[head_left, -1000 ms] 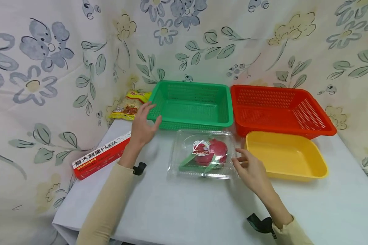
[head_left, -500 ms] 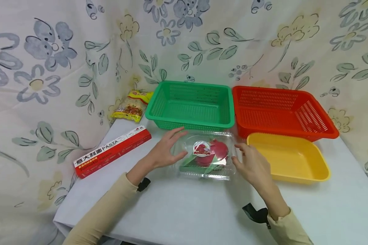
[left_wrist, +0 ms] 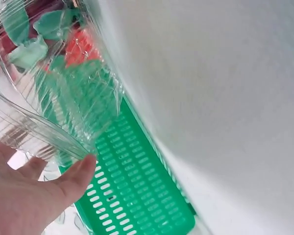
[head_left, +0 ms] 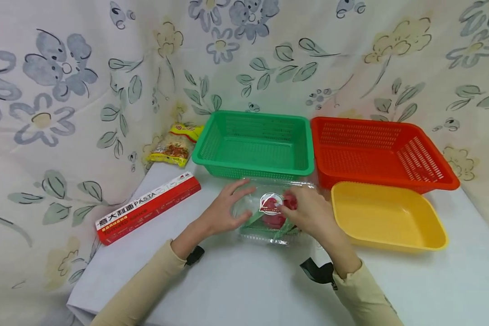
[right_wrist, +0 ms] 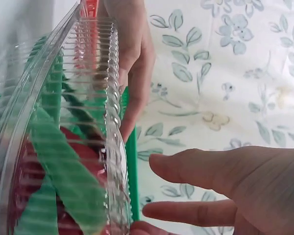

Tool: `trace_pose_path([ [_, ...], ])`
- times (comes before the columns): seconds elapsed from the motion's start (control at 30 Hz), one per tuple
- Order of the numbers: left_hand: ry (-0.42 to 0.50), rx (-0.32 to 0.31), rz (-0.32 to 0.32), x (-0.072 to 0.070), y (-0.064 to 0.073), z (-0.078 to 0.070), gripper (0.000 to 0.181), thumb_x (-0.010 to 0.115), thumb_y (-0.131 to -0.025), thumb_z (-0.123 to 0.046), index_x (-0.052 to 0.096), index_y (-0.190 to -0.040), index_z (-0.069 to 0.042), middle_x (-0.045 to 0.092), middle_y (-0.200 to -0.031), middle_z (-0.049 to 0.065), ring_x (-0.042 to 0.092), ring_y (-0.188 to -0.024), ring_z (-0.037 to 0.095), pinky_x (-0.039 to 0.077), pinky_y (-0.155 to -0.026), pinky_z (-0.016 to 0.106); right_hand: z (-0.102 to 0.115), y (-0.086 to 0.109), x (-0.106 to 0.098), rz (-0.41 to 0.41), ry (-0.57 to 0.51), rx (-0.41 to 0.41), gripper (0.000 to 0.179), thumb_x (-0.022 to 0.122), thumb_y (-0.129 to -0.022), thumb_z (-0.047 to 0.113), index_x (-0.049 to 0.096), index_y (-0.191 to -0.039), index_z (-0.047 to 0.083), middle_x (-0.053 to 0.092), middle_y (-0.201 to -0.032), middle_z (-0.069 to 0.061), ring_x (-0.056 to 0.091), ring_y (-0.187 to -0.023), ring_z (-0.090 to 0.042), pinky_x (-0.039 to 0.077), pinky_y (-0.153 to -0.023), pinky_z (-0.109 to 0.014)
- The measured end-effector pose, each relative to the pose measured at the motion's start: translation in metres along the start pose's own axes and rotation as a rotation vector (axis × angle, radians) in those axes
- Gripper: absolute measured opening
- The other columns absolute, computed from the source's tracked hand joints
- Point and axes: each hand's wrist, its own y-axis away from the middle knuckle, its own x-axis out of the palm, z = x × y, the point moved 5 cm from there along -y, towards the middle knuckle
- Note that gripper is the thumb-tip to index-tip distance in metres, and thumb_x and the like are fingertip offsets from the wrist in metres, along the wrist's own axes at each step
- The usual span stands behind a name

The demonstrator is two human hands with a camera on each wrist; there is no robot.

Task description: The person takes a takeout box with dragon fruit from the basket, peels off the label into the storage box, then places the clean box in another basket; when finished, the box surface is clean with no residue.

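On my feed the clear box (head_left: 269,219), red and green things showing through its lid, lies on the bench (head_left: 252,280) near the middle. My left hand (head_left: 224,210) is at its 9 o'clock side, fingers and thumb spread wide around the edge; my right hand (head_left: 311,213) reaches over its 2 o'clock part, thumb and fingers apart. Neither looks curled in a grip, and I can't tell how firmly either touches. I judge the step in hand to be settling both hands on the box; the next move calls for even, gentle contact, since the thin walls may flex. Around the box, the green basket (head_left: 265,151) sits at 12, the red basket (head_left: 362,163) at 2, the yellow tray (head_left: 387,217) at 3, the pasta box (head_left: 146,208) at 9 and the yellow bag (head_left: 173,147) at 10.
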Motion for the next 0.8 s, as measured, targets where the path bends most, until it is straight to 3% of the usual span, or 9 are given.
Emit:
trace_pose_path([
  [0.13,0.023,0.000,-0.004,0.000,0.004,-0.004,0.059,0.065,-0.088,-0.031,0.052,-0.142,-0.014,0.034,-0.155,0.010,0.030,-0.142,0.030,0.032,-0.108,0.057,0.006,-0.002,0.004,0.013,-0.006,-0.012,0.032,0.081,-0.080,0.024,0.070,-0.103,0.004,0.064,-0.079,-0.003,0.055,-0.074,-0.019,0.047,-0.062,-0.032],
  [0.3,0.042,-0.014,0.009,0.002,0.010,-0.004,0.058,0.066,-0.089,-0.031,0.052,-0.143,-0.016,0.032,-0.157,0.008,0.027,-0.144,0.026,0.033,-0.109,0.055,0.006,0.000,0.008,0.019,-0.068,-0.003,0.040,0.081,-0.081,0.019,0.068,-0.114,0.002,0.067,-0.082,-0.003,0.059,-0.075,-0.018,0.051,-0.069,-0.035],
  [0.5,0.082,-0.013,0.015,0.004,0.012,-0.002,0.057,0.067,-0.089,-0.030,0.052,-0.143,-0.017,0.033,-0.157,0.007,0.027,-0.144,0.023,0.033,-0.110,0.054,0.000,-0.001,0.012,0.022,-0.136,0.022,0.035,0.078,-0.083,0.013,0.068,-0.115,0.003,0.068,-0.081,-0.004,0.061,-0.075,-0.020,0.053,-0.064,-0.032],
  [0.73,0.105,-0.031,-0.005,0.003,0.011,0.003,0.056,0.065,-0.090,-0.031,0.052,-0.143,-0.017,0.031,-0.159,0.007,0.021,-0.146,0.039,0.025,-0.111,0.062,-0.001,-0.011,0.016,-0.013,-0.184,0.019,0.035,0.080,-0.080,0.008,0.070,-0.113,0.003,0.067,-0.077,-0.003,0.060,-0.071,-0.019,0.052,-0.061,-0.029],
  [0.8,0.104,-0.048,0.000,0.002,0.010,0.006,0.057,0.065,-0.090,-0.031,0.052,-0.143,-0.017,0.028,-0.160,0.005,0.019,-0.147,0.036,0.026,-0.111,0.060,-0.001,-0.015,0.017,-0.017,-0.200,0.021,0.036,0.079,-0.080,0.007,0.069,-0.115,0.002,0.067,-0.078,-0.004,0.060,-0.070,-0.019,0.052,-0.061,-0.029],
])
